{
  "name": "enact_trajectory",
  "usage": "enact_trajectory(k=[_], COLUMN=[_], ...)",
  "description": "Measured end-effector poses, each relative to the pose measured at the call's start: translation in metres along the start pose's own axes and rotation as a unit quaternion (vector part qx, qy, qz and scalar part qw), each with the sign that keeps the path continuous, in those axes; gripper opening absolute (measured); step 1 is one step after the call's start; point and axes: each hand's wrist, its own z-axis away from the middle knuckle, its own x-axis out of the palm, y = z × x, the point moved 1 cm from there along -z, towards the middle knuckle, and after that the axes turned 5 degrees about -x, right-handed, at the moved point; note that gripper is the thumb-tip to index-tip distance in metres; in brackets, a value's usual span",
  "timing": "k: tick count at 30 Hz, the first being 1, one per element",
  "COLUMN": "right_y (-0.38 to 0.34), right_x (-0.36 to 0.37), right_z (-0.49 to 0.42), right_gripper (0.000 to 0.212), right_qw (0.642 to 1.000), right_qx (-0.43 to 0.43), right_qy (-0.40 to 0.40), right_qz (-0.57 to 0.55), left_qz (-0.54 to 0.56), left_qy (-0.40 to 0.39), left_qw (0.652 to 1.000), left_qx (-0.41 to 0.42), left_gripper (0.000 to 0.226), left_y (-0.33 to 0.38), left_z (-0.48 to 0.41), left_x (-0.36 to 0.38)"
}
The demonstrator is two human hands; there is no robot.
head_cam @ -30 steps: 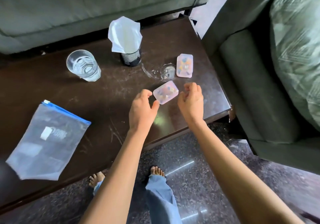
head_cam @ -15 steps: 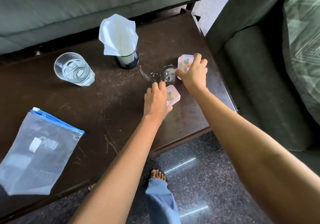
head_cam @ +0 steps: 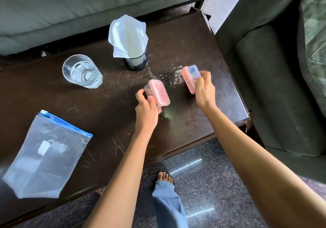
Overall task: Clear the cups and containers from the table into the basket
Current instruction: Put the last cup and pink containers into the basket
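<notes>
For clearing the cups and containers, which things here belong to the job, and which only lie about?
Job:
pink-lidded box in left hand
second box in right hand
glass

Lying about:
zip bag
mesh holder with tissue

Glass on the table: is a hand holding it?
No, the glass stands untouched on the table; the left hand grips the near container, the right hand the far container.
</notes>
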Motion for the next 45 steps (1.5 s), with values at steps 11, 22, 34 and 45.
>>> enact_trajectory(k=[11,22,34,45], right_y=[0.009,-0.005,-0.014,-0.074], right_x=[0.003,0.001,0.028,0.148], right_z=[-0.017,-0.017,0.011,0.138], right_gripper=[0.033,0.061,0.072,0.072], right_qw=[0.988,0.968,0.980,0.961], right_qx=[0.091,0.031,-0.007,-0.183], right_qy=[0.118,0.176,0.061,-0.109], right_qz=[0.037,0.178,0.190,0.178], left_qz=[-0.160,-0.100,-0.058,0.011], left_qy=[0.052,0.030,0.035,0.178], left_qw=[0.985,0.994,0.997,0.983], left_qx=[0.043,-0.038,-0.040,-0.039], left_gripper=[0.041,0.033,0.016,0.012], left_y=[-0.007,-0.016,-0.004,-0.027], left_z=[0.001,-0.007,-0.009,0.029], left_x=[-0.014,-0.022,-0.041,-0.189])
